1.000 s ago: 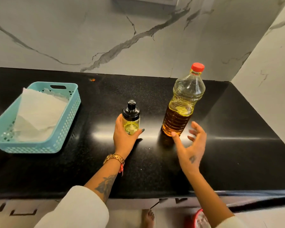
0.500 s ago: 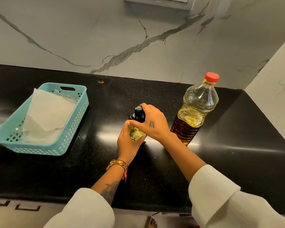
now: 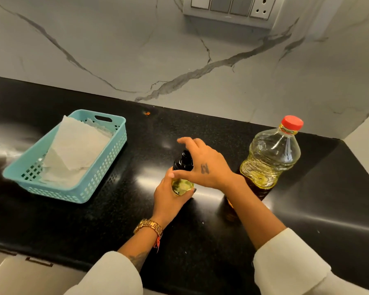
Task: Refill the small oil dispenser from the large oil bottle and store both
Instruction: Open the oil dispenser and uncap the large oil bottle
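You are standing the small oil dispenser upright on the black counter, close to your edge of it, and I judge this is so its top can come off without the glass sliding. Your left hand is wrapping around the lower glass body, fingers and thumb curled on it, holding it steady against the counter. Your right hand is reaching across from the right and sitting over the black cap; the thumb is pressing at the cap's base, while the forefinger is lifting free above it, so the grip looks partial (whether the remaining fingers are closing on the far side of the cap I cannot tell, since the hand hides them). This is reading as the start of unscrewing, not yet a pour.

The large oil bottle is waiting upright just beside your right forearm, its red lid on, near enough to reach once the dispenser is open. Off to the left, well apart, the teal basket is holding white paper, probably for wiping drips.
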